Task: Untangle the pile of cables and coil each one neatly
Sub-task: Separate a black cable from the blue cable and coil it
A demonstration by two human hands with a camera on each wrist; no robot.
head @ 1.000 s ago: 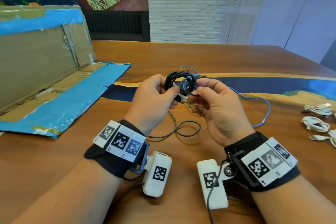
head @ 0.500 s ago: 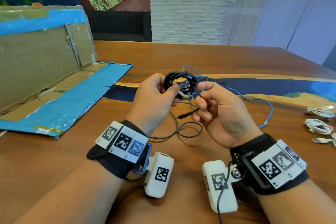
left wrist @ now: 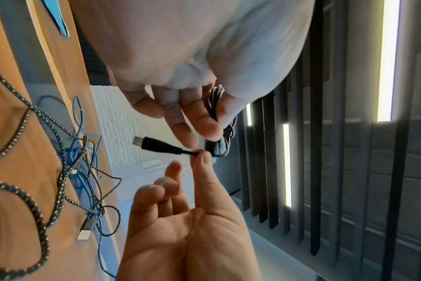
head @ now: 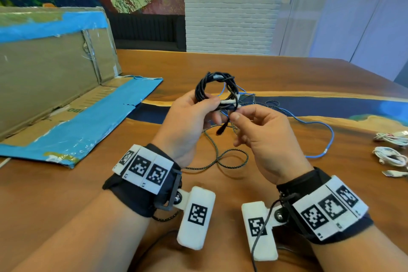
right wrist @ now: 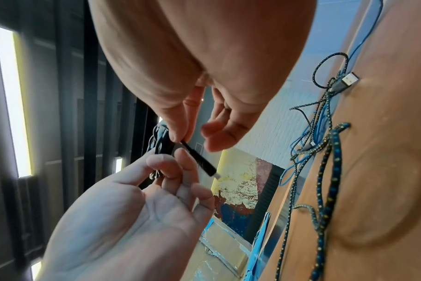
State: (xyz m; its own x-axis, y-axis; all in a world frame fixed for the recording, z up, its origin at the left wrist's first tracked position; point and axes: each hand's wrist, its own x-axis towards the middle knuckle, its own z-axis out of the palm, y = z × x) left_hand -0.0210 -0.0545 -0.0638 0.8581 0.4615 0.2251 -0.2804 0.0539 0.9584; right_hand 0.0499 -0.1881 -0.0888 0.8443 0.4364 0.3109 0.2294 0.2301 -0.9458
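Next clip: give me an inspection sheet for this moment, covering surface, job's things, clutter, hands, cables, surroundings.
Surface: wooden table with blue inlay.
Job's things: black coil held up; braided cable and blue cable tangled on the table.
Clutter: taped cardboard, left.
Hands: left hand grips the coil; right hand pinches its plug end.
Cables: white cables bundled, right.
Surroundings: white brick wall, mural.

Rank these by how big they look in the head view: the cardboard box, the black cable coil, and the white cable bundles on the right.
1. cardboard box, by far.
2. black cable coil, in the left hand.
3. white cable bundles, each slightly smaller than the coil, though it is close.
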